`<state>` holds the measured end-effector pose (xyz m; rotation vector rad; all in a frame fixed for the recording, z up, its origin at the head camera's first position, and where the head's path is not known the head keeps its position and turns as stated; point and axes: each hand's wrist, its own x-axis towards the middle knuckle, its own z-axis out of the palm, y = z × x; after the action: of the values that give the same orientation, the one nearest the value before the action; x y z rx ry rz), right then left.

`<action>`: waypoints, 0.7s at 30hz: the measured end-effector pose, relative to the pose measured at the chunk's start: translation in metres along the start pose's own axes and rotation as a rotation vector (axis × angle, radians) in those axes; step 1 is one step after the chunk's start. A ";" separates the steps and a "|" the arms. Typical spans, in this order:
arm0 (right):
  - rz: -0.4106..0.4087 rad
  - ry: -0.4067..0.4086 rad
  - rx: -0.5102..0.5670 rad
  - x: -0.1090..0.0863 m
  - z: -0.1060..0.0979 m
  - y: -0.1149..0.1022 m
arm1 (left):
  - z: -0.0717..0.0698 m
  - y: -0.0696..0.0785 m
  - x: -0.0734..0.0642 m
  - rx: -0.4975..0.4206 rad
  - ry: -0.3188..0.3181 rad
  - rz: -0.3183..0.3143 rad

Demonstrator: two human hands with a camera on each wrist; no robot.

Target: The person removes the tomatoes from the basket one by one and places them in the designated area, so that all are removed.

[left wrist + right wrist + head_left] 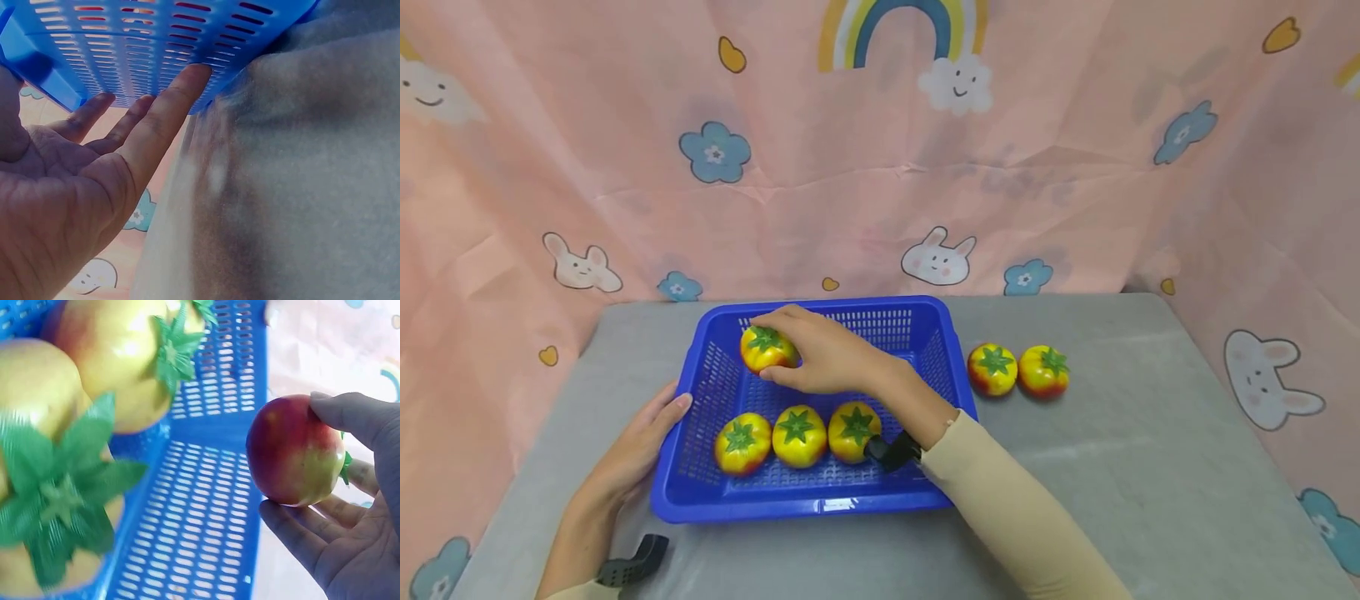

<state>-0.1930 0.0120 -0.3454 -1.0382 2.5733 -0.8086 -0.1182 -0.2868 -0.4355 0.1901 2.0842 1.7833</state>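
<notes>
My right hand (827, 352) holds a yellow-and-red toy tomato (765, 350) with a green leafy top, over the back left of the blue plastic basket (808, 507). In the right wrist view, thumb and fingers sit on opposite sides of this tomato (294, 450), whose red underside shows. My left hand (638, 446) grips the basket's left side, its thumb at the rim. In the left wrist view, straight fingers (165, 119) lie against the slotted outer wall (181, 37). Three similar tomatoes (800, 436) stand in a row along the basket's front.
Two more toy tomatoes, one (992, 369) nearer the basket and one (1043, 372) farther right, stand side by side on the grey tabletop (1150, 467). A pink patterned cloth (850, 200) hangs behind and at both sides. Black straps (636, 562) circle the wrists.
</notes>
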 end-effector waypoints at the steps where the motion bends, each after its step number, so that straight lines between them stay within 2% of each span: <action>1: 0.001 0.008 0.002 -0.002 -0.002 0.001 | 0.000 0.000 0.000 -0.001 -0.001 -0.001; 11: 0.040 0.045 -0.016 -0.037 -0.023 0.007 | 0.001 -0.005 0.003 -0.029 -0.024 0.003; 16: 0.040 0.100 -0.007 -0.057 -0.032 0.009 | -0.003 -0.003 0.001 -0.012 -0.002 -0.001; 21: 0.068 0.168 0.022 -0.080 -0.034 0.014 | -0.005 -0.004 0.002 -0.016 -0.020 0.013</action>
<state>-0.1581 0.0903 -0.3237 -0.9062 2.7154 -0.9416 -0.1213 -0.2910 -0.4388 0.2166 2.0585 1.7985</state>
